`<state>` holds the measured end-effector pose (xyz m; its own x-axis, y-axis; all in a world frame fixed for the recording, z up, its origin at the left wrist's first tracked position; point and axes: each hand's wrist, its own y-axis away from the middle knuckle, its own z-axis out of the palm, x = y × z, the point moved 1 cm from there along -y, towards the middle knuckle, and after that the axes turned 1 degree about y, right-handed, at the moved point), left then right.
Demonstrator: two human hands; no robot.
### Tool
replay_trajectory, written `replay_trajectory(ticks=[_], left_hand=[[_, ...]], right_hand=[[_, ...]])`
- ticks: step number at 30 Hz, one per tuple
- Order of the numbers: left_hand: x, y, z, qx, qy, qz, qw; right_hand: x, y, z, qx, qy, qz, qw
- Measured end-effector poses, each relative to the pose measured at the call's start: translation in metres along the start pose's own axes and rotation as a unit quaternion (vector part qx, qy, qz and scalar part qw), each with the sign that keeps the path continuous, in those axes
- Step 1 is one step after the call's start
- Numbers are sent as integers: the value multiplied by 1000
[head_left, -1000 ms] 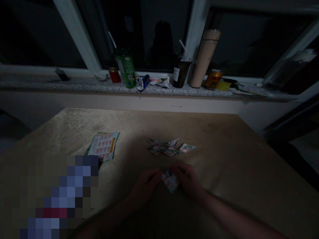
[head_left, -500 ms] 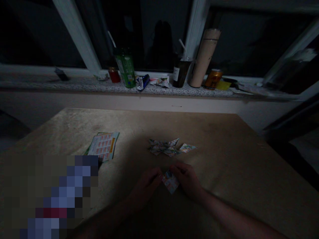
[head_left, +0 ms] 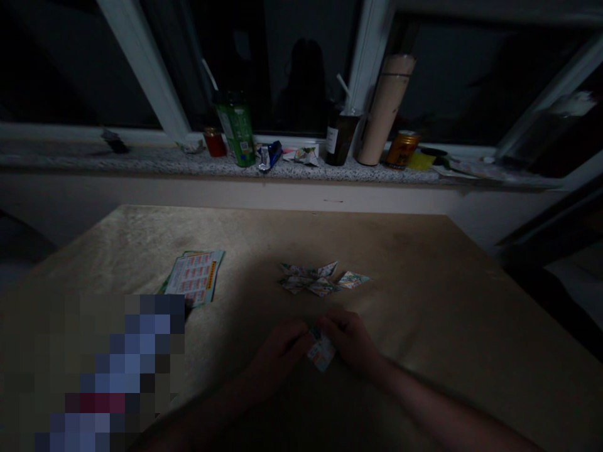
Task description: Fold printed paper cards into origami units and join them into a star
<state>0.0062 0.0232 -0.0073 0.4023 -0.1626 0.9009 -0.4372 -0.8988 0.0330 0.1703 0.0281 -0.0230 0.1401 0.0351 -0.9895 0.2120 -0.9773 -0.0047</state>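
Head view, dim light. Both hands meet low at the middle of the table (head_left: pixel 438 276), a pale brown surface that fills the lower half of the frame. The left hand (head_left: pixel 281 349) and the right hand (head_left: pixel 352 342) are each closed on the same folded paper piece (head_left: pixel 321 353), which lies between them just above or on the table; whether it touches the surface cannot be told. The fingertips of both hands pinch its upper edge, the left from the left side and the right from the right, so that only its lower, pointed part shows. The paper is printed in light, mixed colours; its pattern is too small to read.

Just beyond the hands, apart from them, lies a cluster of folded paper pieces (head_left: pixel 321 279) of the same printed stock, overlapping one another in a flat, star-like spread. Well to the left of it rests a stack of printed sheets (head_left: pixel 194 276), tilted, with orange grid printing on the top face.

Behind the table runs a speckled stone windowsill (head_left: pixel 141 160) under dark window panes. On it stand, from left to right, a small red jar (head_left: pixel 215 142), a green bottle (head_left: pixel 236 130), a blue wrapper (head_left: pixel 272 155), a crumpled paper (head_left: pixel 304 154), a dark bottle with a straw (head_left: pixel 340 133), a tall beige tumbler (head_left: pixel 384 110) and an orange can (head_left: pixel 400 149).
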Motion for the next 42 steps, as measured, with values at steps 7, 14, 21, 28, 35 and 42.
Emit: replay_trajectory(ticks=[7, 14, 21, 28, 35, 42], left_hand=[[-9, 0, -2, 90, 53, -81, 991], [-8, -2, 1, 87, 88, -64, 990], [-6, -6, -2, 81, 67, -39, 994], [-9, -6, 2, 139, 145, -17, 979], [-10, -7, 1, 135, 85, 45, 986], [-6, -5, 3, 85, 110, -3, 990]], right_hand=[[-4, 0, 1, -28, -29, 22, 999], [-2, 1, 1, -27, -13, 27, 999], [-1, 3, 3, -19, -11, 28, 999], [-2, 6, 2, -4, 15, -25, 1000], [-6, 8, 2, -12, 30, -45, 998], [-8, 8, 1, -17, 63, -128, 990]])
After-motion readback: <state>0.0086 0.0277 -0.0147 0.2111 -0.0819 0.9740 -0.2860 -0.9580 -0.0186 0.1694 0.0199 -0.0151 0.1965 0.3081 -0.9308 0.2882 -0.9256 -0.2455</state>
